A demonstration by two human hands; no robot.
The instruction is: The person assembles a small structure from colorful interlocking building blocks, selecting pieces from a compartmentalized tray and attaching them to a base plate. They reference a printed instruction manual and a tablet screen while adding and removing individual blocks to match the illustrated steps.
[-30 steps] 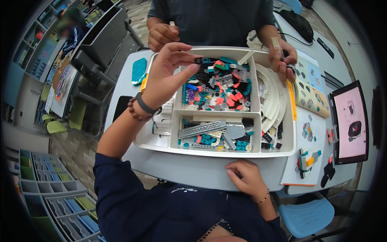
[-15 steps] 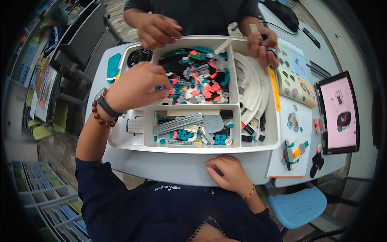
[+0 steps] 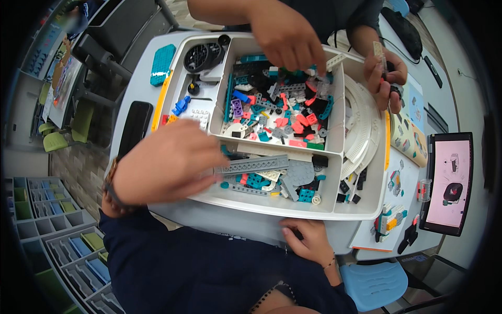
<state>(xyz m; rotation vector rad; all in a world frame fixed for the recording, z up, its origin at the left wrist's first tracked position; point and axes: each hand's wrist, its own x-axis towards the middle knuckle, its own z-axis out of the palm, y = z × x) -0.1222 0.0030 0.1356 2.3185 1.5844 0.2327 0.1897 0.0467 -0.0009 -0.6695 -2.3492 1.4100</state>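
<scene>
My left hand point(image 3: 170, 163) is over the front left of a white sorting tray point(image 3: 261, 208). Its fingers are smeared by motion, close to the left end of a long grey toy beam point(image 3: 253, 165); whether they touch it I cannot tell. That beam lies slanted in the front compartment, beside a grey rounded plate point(image 3: 300, 172) and teal pieces point(image 3: 256, 180). Behind it, the large middle compartment holds mixed coral, teal, grey and black building pieces point(image 3: 282, 120). My right hand point(image 3: 308, 242) rests at the table's front edge, fingers loosely bent, thumb apart, with nothing visible in it.
Across the tray, another person's hand point(image 3: 290, 39) reaches into the middle compartment; their other hand point(image 3: 387, 78) holds a pale strip and dark pieces. White curved tracks point(image 3: 363, 125) fill the right compartment. A partly built model point(image 3: 389, 222), an open booklet point(image 3: 408, 133) and a screen point(image 3: 448, 183) stand right.
My left hand has drawn back from the middle compartment toward the front left. The other person's hand has moved down into the middle compartment. The view has shifted.
</scene>
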